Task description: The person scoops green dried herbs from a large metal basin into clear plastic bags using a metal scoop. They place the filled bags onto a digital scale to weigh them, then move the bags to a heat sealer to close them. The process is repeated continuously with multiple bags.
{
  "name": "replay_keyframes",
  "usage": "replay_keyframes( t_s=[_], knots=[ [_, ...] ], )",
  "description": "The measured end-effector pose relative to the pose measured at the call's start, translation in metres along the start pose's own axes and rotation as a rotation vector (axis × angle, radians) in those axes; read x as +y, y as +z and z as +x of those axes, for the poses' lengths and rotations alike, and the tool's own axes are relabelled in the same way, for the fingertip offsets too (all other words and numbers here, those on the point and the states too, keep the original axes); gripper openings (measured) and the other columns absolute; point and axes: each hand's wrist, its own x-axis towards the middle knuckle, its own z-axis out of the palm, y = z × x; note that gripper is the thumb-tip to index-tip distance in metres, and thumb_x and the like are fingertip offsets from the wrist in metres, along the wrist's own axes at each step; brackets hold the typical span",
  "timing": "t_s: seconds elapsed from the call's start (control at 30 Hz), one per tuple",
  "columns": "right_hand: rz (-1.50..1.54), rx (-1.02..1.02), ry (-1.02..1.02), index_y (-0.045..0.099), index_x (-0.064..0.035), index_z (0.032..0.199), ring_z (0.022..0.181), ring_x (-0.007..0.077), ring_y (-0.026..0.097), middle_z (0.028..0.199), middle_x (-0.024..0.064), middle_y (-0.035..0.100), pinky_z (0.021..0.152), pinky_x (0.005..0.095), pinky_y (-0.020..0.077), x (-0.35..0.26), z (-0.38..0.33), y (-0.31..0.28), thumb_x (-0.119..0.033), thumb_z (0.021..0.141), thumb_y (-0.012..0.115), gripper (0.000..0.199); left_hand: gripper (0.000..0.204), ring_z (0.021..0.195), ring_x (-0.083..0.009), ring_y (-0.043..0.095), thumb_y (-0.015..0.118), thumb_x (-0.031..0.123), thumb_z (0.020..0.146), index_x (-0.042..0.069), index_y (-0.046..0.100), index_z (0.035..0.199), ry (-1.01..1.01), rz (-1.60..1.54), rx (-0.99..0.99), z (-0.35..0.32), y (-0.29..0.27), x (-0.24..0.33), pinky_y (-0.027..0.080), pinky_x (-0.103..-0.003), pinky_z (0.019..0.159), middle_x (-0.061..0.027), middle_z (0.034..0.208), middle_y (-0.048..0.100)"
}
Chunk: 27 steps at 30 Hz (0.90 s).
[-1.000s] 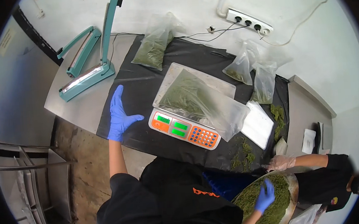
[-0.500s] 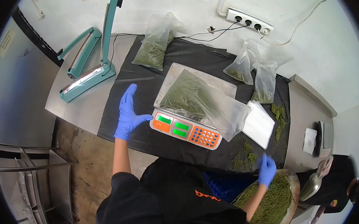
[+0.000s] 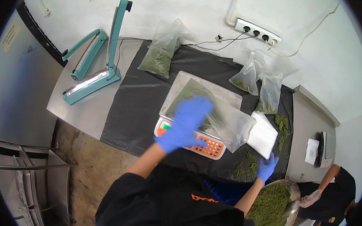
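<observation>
My left hand [image 3: 186,123], in a blue glove and smeared by motion, is over the scale [image 3: 211,149]; its fingers cannot be made out clearly. Beneath it, a clear plastic bag [image 3: 232,124] with green shredded leaf lies on the metal weighing plate, its loose end hanging to the right. The hand hides part of the bag and of the orange keypad and display. My right hand [image 3: 268,168], also blue-gloved, has its fingers apart at the near corner of a stack of flat white plastic bags [image 3: 261,136]. Whether it touches the stack, I cannot tell.
Several filled bags [image 3: 156,60] stand toward the wall. Two teal heat sealers [image 3: 93,83] are at the left. Green crumbs [image 3: 281,125] lie on the black sheet. Right of me, a co-worker's gloved hand [image 3: 311,199] is at a basin of green leaf [image 3: 269,207], with a metal scoop [image 3: 291,208].
My left hand has swung right from beside the scale to over the bag. My right hand has opened near the white stack. The co-worker's scoop has dropped into the basin.
</observation>
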Motion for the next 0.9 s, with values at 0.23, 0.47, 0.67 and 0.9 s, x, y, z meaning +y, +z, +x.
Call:
replay_keyframes(
  t_s=[0.23,0.47,0.67,0.9],
  knots=[
    [0.115,-0.144,0.240,0.055,-0.0043,0.114,0.083,0.0196,0.059,0.111,0.0161,0.058,0.076,0.0269,0.0468,-0.035,-0.080,-0.012,-0.003,0.076,0.062,0.038,0.060,0.087,-0.0245,0.061,0.067,0.022,0.068,0.014,0.048,0.124,-0.083,0.188,-0.425,0.079,0.110,0.000,0.048,-0.036,0.075,-0.0146,0.102,0.060],
    [0.490,-0.049,0.433,0.055,0.0000,0.112,0.083,0.0158,0.060,0.117,0.0120,0.055,0.065,0.0252,0.0506,-0.013,-0.102,-0.009,0.006,0.080,0.054,0.032,0.025,0.066,-0.0133,0.048,0.042,0.019,0.093,0.004,0.061,0.098,-0.384,-0.960,1.332,0.079,-0.040,-0.111,0.041,-0.027,0.059,-0.0023,0.076,0.054],
    [0.397,-0.134,0.472,0.053,-0.0057,0.117,0.063,0.0120,0.060,0.107,0.0113,0.061,0.060,0.0254,0.0497,-0.018,-0.105,-0.015,-0.004,0.081,0.058,0.037,0.039,0.071,-0.0148,0.052,0.045,0.035,0.090,-0.001,0.059,0.090,-0.411,-0.247,1.228,0.112,-0.158,-0.118,0.044,-0.028,0.063,-0.0083,0.080,0.057],
    [0.414,-0.143,0.525,0.058,-0.0056,0.110,0.070,0.0144,0.061,0.096,0.0108,0.064,0.067,0.0283,0.0498,-0.015,-0.133,-0.024,-0.010,0.080,0.059,0.031,0.036,0.089,-0.0321,0.055,0.038,0.025,0.092,-0.005,0.053,0.105,-0.621,0.446,0.800,0.119,-0.090,-0.276,0.042,-0.036,0.082,-0.0203,0.099,0.059]
  ],
)
